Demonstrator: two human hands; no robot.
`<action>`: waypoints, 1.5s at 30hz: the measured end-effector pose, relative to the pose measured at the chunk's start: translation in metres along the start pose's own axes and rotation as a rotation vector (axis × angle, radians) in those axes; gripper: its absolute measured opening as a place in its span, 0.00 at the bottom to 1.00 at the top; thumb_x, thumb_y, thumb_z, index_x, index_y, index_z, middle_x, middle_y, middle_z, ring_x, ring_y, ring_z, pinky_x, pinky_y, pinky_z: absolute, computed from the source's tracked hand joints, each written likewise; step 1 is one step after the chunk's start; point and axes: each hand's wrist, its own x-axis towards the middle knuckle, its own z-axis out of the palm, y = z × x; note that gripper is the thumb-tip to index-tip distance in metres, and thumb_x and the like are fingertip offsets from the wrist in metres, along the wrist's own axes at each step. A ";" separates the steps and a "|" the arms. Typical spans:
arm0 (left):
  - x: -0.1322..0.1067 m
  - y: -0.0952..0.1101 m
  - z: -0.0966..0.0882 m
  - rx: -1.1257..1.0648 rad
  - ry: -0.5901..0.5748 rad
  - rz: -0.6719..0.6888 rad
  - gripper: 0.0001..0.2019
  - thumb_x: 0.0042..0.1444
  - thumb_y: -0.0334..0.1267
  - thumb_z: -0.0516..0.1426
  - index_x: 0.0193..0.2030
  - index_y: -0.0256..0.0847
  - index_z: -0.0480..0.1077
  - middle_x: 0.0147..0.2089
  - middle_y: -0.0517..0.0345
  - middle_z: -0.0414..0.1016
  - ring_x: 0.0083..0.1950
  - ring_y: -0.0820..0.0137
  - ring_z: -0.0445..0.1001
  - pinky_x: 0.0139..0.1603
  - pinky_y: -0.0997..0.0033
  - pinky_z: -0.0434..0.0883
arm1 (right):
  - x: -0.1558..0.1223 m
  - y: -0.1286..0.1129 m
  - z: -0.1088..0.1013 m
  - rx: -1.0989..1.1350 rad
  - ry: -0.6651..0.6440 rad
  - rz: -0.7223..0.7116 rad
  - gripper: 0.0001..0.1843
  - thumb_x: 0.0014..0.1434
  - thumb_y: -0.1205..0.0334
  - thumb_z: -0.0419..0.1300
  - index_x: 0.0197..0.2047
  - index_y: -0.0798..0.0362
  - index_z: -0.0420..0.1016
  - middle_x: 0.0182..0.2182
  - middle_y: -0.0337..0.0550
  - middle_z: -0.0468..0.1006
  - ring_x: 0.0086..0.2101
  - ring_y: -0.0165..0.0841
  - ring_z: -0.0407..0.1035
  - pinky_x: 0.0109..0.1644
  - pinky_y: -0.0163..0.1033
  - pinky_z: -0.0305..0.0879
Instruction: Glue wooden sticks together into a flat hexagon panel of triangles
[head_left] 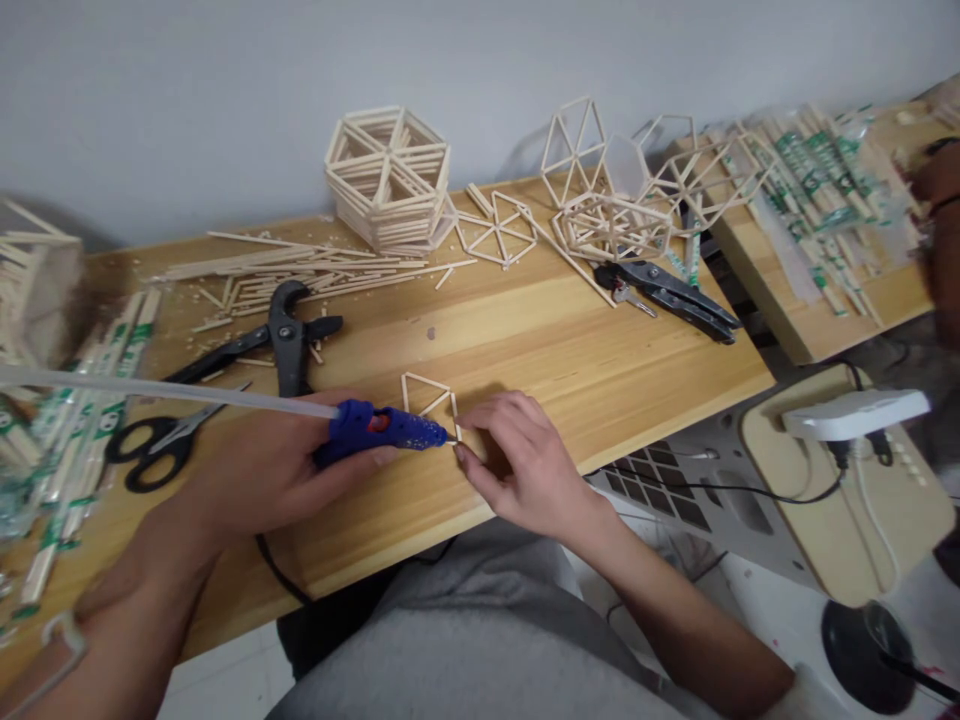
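Observation:
My left hand (262,465) is wrapped around a blue hot glue gun (386,428), with a long translucent glue stick (165,388) running out of its back end. The gun's nozzle points right and meets a small frame of wooden sticks (427,381) lying on the table. At that frame's lower right corner, the thumb and fingertips of my right hand (525,465) close on a short wooden stick (455,412). The gun hides part of the frame, so its full outline does not show.
Scissors (161,445) and a black cutter (289,335) lie left, near loose sticks (300,270). Stacked hexagonal stick frames (390,180) stand against the wall, with more frames (615,220) and pliers (675,295) on the right. A power strip (855,415) sits beyond the table edge.

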 end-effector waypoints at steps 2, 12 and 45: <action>0.000 -0.001 0.000 -0.004 0.001 0.008 0.13 0.69 0.49 0.57 0.39 0.46 0.77 0.32 0.63 0.77 0.27 0.72 0.72 0.26 0.76 0.67 | 0.000 0.000 0.000 0.002 -0.002 0.000 0.11 0.70 0.65 0.61 0.54 0.50 0.70 0.45 0.48 0.81 0.48 0.44 0.74 0.54 0.54 0.71; 0.000 0.000 0.001 -0.022 0.005 -0.015 0.10 0.68 0.48 0.59 0.45 0.48 0.79 0.35 0.64 0.79 0.27 0.73 0.73 0.26 0.76 0.68 | 0.002 0.000 0.000 -0.003 0.015 -0.009 0.11 0.70 0.66 0.61 0.55 0.50 0.70 0.45 0.47 0.81 0.48 0.44 0.73 0.53 0.53 0.71; -0.003 -0.038 -0.023 -0.011 0.325 -0.996 0.27 0.58 0.64 0.50 0.27 0.42 0.73 0.25 0.53 0.78 0.30 0.59 0.77 0.33 0.65 0.68 | 0.001 0.002 0.003 0.015 0.029 -0.007 0.11 0.68 0.67 0.63 0.51 0.49 0.69 0.43 0.46 0.80 0.47 0.44 0.73 0.52 0.52 0.70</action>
